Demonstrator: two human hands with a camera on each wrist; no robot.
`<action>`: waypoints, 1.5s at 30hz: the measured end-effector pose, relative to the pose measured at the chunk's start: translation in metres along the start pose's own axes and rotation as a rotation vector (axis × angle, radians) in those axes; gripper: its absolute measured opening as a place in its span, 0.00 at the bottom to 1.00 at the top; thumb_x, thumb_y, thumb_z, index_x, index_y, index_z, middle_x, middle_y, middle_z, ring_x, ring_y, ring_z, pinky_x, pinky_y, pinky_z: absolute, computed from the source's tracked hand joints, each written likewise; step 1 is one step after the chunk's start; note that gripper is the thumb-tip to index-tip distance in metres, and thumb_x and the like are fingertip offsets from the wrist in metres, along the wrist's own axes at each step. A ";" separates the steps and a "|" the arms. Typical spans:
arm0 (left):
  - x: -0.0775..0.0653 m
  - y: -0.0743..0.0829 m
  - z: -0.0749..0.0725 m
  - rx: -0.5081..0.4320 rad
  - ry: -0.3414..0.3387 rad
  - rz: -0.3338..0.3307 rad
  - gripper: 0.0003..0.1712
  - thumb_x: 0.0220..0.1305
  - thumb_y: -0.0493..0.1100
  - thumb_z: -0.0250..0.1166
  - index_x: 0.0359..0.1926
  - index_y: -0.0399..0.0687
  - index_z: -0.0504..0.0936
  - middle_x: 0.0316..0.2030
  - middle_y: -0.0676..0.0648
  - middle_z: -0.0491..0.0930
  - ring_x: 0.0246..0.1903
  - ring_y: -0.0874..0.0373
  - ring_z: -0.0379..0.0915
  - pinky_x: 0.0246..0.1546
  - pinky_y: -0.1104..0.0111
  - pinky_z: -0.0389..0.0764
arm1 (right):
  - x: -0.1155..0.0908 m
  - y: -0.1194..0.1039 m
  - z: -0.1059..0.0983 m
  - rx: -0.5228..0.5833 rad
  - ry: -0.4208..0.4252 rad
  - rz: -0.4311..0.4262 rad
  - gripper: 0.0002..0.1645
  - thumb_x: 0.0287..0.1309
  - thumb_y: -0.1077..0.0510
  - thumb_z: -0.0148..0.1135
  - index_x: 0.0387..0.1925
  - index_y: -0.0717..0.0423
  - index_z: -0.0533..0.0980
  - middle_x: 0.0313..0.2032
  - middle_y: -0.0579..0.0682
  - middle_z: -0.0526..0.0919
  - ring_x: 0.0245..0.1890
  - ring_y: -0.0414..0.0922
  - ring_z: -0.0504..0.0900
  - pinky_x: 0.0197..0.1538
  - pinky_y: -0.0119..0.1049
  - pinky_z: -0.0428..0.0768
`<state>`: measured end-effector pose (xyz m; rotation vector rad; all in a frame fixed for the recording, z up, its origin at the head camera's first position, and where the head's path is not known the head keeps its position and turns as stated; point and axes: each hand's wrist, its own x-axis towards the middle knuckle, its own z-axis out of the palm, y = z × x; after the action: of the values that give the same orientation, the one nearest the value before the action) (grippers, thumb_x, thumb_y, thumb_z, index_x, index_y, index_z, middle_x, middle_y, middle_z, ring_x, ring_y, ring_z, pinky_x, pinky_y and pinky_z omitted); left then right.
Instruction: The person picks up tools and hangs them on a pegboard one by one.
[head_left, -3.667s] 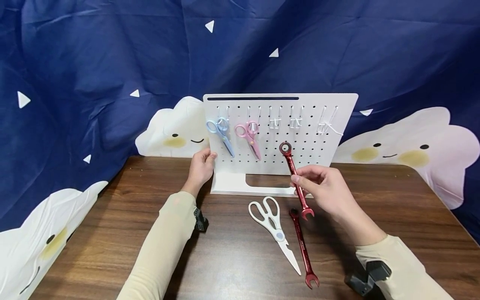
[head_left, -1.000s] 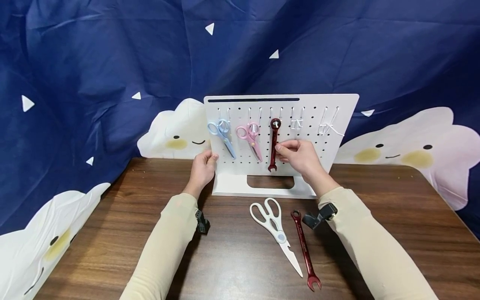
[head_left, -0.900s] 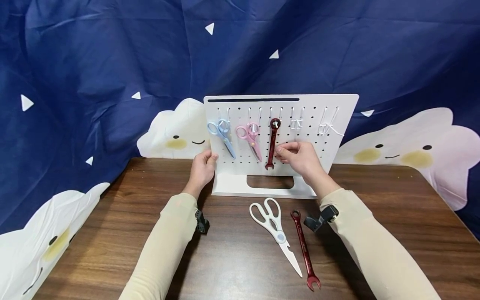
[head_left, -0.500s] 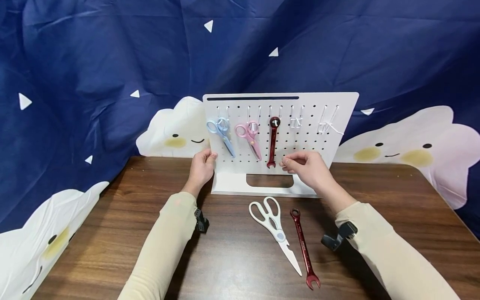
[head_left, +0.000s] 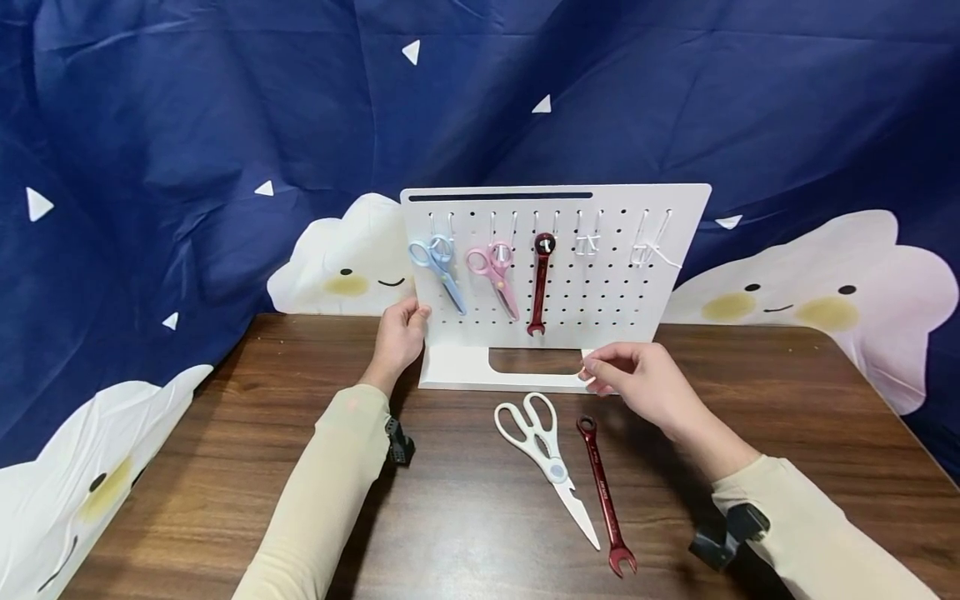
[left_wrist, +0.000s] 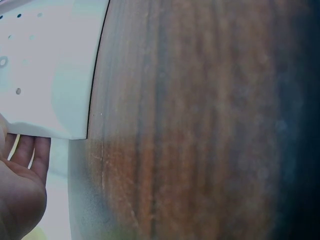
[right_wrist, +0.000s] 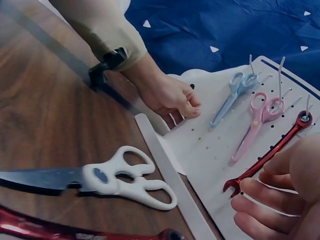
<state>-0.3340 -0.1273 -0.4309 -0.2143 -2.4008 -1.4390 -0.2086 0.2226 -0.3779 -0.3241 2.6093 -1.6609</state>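
My left hand (head_left: pixel 400 335) grips the left edge of a white pegboard (head_left: pixel 600 308), thumb in front and fingers behind it. A red ratchet wrench (head_left: pixel 539 287) hangs by its ring end from a hook on the board, jaw end down. To its left hang pink scissors (head_left: pixel 497 275) and light-blue scissors (head_left: pixel 441 268). My right hand (head_left: pixel 645 379) hovers in front of the board's base, holding nothing, fingers loosely bent. Below it on the table lie white kitchen scissors (head_left: pixel 551 467) and a second red ratchet wrench (head_left: pixel 606 496).
Two more sets of white hooks, one (head_left: pixel 588 242) beside the hanging wrench and one (head_left: pixel 651 250) at the far right, carry nothing. The board's base has a cut-out. A blue curtain (head_left: pixel 480 100) with clouds hangs behind the brown wooden table (head_left: pixel 285 433).
The right hand has brought the wrench to the third hook set, let go of it there, and drawn back down and to the right. The left hand stays on the board's edge.
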 end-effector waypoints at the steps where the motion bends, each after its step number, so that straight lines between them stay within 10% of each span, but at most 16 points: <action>1: 0.000 0.000 0.000 0.002 0.000 -0.001 0.20 0.80 0.37 0.62 0.27 0.34 0.75 0.17 0.55 0.62 0.25 0.57 0.61 0.28 0.69 0.62 | -0.003 0.001 0.000 0.003 -0.006 0.004 0.15 0.76 0.65 0.61 0.51 0.78 0.81 0.41 0.67 0.91 0.33 0.39 0.91 0.42 0.39 0.91; 34: 0.000 -0.002 0.000 -0.001 -0.001 -0.012 0.18 0.80 0.38 0.62 0.29 0.32 0.78 0.18 0.54 0.63 0.26 0.57 0.62 0.30 0.68 0.63 | -0.080 0.040 0.014 0.135 -0.198 0.225 0.16 0.73 0.61 0.67 0.47 0.76 0.79 0.27 0.55 0.85 0.22 0.42 0.86 0.29 0.43 0.89; 45: 0.000 -0.002 0.001 -0.003 -0.006 -0.013 0.20 0.80 0.38 0.62 0.27 0.34 0.75 0.17 0.55 0.62 0.25 0.57 0.61 0.28 0.68 0.62 | -0.089 0.045 0.027 -0.047 -0.156 0.268 0.17 0.67 0.54 0.74 0.41 0.65 0.80 0.19 0.50 0.78 0.10 0.41 0.79 0.16 0.49 0.82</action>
<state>-0.3344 -0.1274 -0.4325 -0.2039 -2.4099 -1.4495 -0.1247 0.2339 -0.4372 -0.0937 2.4534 -1.4302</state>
